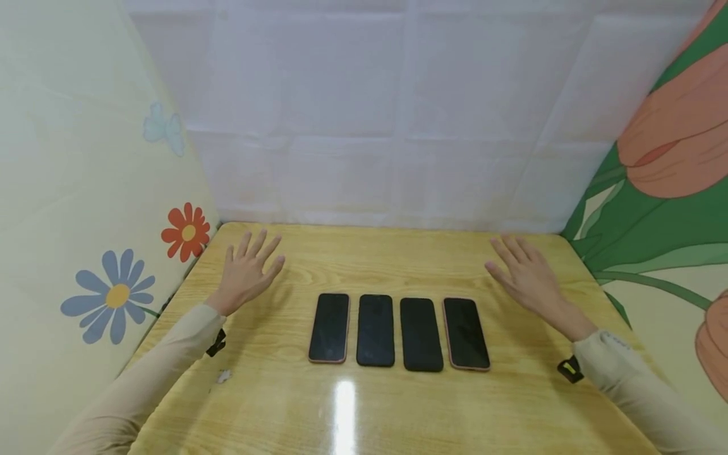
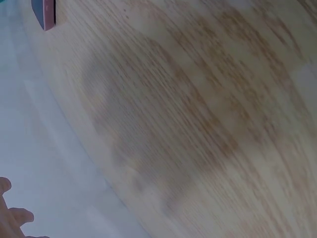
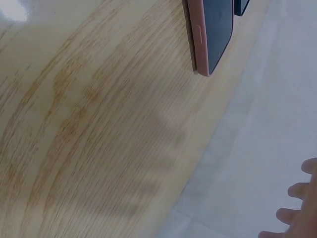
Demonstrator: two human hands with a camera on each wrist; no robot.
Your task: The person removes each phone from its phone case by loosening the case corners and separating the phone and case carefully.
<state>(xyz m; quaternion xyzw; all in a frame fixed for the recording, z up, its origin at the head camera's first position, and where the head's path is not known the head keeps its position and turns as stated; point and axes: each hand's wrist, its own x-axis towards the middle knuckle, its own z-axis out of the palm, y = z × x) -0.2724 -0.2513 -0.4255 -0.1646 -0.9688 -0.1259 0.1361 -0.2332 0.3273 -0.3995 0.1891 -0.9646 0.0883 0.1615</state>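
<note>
Left hand point(image 1: 248, 273) and right hand point(image 1: 529, 278) are both free, fingers fairly straight and thumbs set apart; the left's are well fanned, the right's closer together. Neither has hold of anything. They appear to hover over the table point(image 1: 273, 404), shadows below them, one left of centre in the head view, the other right.

Between them, just below the middle of the frame, four phones lie flat in a row, near one another but not touching: the leftmost phone point(image 1: 330, 328), pink-edged; the second phone point(image 1: 375, 330); the third phone point(image 1: 421, 335), black all over; and the rightmost phone point(image 1: 466, 333), pink-edged too.

I'd call the step a pause with no handling under way. Any grasp from here would call for a hand to come inward and down, fingers either side of a phone's long edges.

Each long axis runs up and down the frame. The leftmost's upper end leans slightly right, the second is almost straight, the third tips slightly left and the rightmost more so. Which end is each phone's top, I can't tell.
</note>
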